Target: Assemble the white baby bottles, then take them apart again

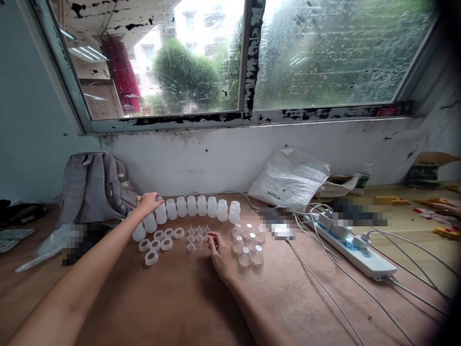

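Several small frosted white bottles (192,206) stand upright in a curved row. At the row's left end, my left hand (147,202) has its fingers bent over the top of a bottle (161,214). In front of the bottles lie several white screw rings (166,244). Beside them is a cluster of clear bottle teats (199,237), tips up. My right hand (219,252) reaches the right edge of this cluster, thumb and fingers pinched at a teat that they partly cover. To its right sit several clear domed caps (245,258).
A grey backpack (91,187) leans on the wall at left, near a clear plastic bag (50,247). A silver bubble bag (288,178) lies at the back. White cables run from a power strip (360,252) across the right side. Another person's hand (446,205) shows at far right.
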`<state>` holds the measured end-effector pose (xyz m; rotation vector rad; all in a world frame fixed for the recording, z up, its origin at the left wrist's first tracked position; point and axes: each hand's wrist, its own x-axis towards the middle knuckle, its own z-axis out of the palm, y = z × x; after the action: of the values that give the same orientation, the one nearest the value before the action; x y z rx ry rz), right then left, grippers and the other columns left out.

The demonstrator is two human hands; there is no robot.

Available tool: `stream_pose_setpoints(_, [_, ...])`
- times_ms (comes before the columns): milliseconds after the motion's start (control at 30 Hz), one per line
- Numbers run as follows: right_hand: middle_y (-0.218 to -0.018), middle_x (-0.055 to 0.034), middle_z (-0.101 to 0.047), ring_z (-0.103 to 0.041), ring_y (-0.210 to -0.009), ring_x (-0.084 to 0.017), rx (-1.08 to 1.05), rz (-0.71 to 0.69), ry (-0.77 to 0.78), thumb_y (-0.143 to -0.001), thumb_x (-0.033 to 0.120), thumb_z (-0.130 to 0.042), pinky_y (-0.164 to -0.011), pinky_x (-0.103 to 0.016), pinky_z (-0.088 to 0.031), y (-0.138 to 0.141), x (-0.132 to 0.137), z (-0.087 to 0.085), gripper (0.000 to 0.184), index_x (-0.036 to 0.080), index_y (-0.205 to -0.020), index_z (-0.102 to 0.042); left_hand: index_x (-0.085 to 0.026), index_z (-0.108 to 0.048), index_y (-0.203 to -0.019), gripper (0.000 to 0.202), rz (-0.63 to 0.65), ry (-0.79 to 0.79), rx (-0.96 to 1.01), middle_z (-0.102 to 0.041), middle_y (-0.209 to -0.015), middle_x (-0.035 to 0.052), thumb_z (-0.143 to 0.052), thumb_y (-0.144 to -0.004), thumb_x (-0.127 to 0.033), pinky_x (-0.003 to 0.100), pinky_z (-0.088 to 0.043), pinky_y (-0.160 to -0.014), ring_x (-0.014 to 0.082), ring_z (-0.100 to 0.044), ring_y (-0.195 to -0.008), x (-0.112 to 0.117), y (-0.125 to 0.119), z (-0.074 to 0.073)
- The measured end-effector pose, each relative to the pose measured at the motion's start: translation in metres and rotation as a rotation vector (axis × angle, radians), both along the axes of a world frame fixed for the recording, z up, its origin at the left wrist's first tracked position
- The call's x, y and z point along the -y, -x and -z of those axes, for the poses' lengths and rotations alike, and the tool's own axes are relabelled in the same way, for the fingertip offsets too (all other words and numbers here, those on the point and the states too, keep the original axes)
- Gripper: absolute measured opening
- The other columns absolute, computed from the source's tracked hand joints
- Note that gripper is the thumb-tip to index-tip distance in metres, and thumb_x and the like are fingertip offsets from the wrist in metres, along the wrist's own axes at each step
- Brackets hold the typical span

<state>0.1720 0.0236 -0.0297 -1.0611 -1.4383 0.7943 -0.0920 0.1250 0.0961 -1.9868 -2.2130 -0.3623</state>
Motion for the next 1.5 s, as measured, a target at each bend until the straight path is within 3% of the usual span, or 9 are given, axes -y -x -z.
stream_pose_setpoints(333, [-0.077, -0.0049, -0.061, -0.058, -0.070, -0.017, 0.056, 0.010, -0.011, -0.084, 0.035, -0.038, -0.063, -0.027, -0.044, 0.001, -0.002, 0.004, 0.024, 0.018, -0.090, -0.055, -0.019, -0.061, -0.091, 0.035, -0.076, 0.008, -0.069, -0.065, -0.092, 0.0110, -0.047, -0.072, -0.044, 0.039, -0.033, -0.080, 0.0307, -0.052, -0.097, -0.008, 0.003, 0.017])
stream_pose_setpoints(500, [-0.078, -0.0051, -0.062, -0.058, -0.070, -0.017, 0.080, 0.014, -0.023, -0.084, 0.033, -0.038, -0.063, -0.027, -0.045, 0.002, -0.005, 0.010, 0.023, 0.018, -0.091, -0.054, -0.016, -0.056, -0.102, 0.036, -0.085, -0.041, -0.085, -0.063, -0.097, 0.0138, -0.043, -0.077, -0.038, 0.042, -0.031, -0.081, 0.0318, -0.049, -0.100, -0.007, 0.006, 0.030])
stream_pose_setpoints(767, [-0.072, -0.0030, -0.059, -0.056, -0.062, -0.015, 0.237, -0.025, -0.035, -0.081, 0.026, -0.043, -0.061, -0.027, -0.046, 0.005, -0.010, 0.024, 0.018, 0.018, -0.094, -0.051, -0.015, -0.046, -0.115, 0.039, 0.014, -0.161, -0.119, -0.052, -0.115, 0.0158, -0.034, -0.082, -0.032, 0.041, -0.028, -0.085, 0.0302, -0.041, -0.108, 0.014, -0.010, 0.032])
stream_pose_setpoints(833, [-0.077, -0.0042, -0.059, -0.056, -0.069, -0.016, 0.354, -0.052, -0.085, -0.080, 0.023, -0.043, -0.067, -0.028, -0.045, 0.007, -0.009, 0.029, 0.020, 0.018, -0.097, -0.051, -0.018, -0.053, -0.105, 0.032, 0.100, -0.145, -0.132, -0.057, -0.107, 0.0116, -0.033, -0.083, -0.032, 0.036, -0.031, -0.082, 0.0257, -0.046, -0.102, 0.030, -0.022, 0.043])
stream_pose_setpoints(933, [-0.094, -0.0081, -0.057, -0.053, -0.087, -0.020, 0.593, -0.089, -0.160, -0.077, 0.023, -0.047, -0.078, -0.033, -0.042, 0.010, -0.006, 0.033, 0.030, 0.019, -0.107, -0.049, -0.019, -0.059, -0.087, 0.027, 0.200, -0.087, -0.148, -0.062, -0.088, 0.0084, -0.037, -0.082, -0.033, 0.033, -0.033, -0.077, 0.0227, -0.050, -0.090, 0.064, -0.038, 0.077])
stream_pose_setpoints(1033, [-0.104, -0.0102, -0.053, -0.049, -0.095, -0.024, 0.800, -0.087, -0.192, -0.076, 0.027, -0.051, -0.080, -0.037, -0.039, 0.015, -0.002, 0.033, 0.044, 0.021, -0.118, -0.043, -0.014, -0.057, -0.096, 0.031, 0.164, -0.111, -0.199, -0.059, -0.097, 0.0129, -0.040, -0.080, -0.034, 0.039, -0.031, -0.080, 0.0272, -0.047, -0.095, 0.094, -0.047, 0.112])
stream_pose_setpoints(1100, [-0.105, -0.0108, -0.053, -0.047, -0.096, -0.025, 0.869, -0.063, -0.220, -0.077, 0.029, -0.050, -0.080, -0.038, -0.037, 0.020, -0.002, 0.032, 0.045, 0.021, -0.120, -0.041, -0.013, -0.057, -0.098, 0.032, 0.115, -0.126, -0.184, -0.058, -0.102, 0.0145, -0.039, -0.080, -0.033, 0.042, -0.030, -0.082, 0.0285, -0.045, -0.098, 0.105, -0.049, 0.127])
stream_pose_setpoints(1333, [-0.090, -0.0084, -0.055, -0.050, -0.086, -0.023, 0.791, -0.005, -0.275, -0.073, 0.022, -0.053, -0.071, -0.035, -0.039, 0.037, -0.009, 0.031, 0.015, 0.019, -0.088, -0.053, -0.019, -0.057, -0.082, 0.018, 0.153, -0.210, 0.064, -0.057, -0.103, 0.0124, -0.043, -0.077, -0.029, 0.044, -0.031, -0.085, 0.0291, -0.045, -0.100, 0.104, -0.061, 0.133])
stream_pose_setpoints(1500, [-0.076, -0.0031, -0.056, -0.055, -0.069, -0.016, 0.299, -0.027, -0.110, -0.071, 0.021, -0.051, -0.064, -0.029, -0.045, 0.029, -0.017, 0.024, 0.010, 0.019, -0.080, -0.047, -0.021, -0.050, -0.073, 0.021, 0.277, -0.336, 0.642, -0.058, -0.082, 0.0058, -0.041, -0.079, -0.039, 0.031, -0.041, -0.074, 0.0207, -0.054, -0.081, 0.094, -0.094, 0.126])
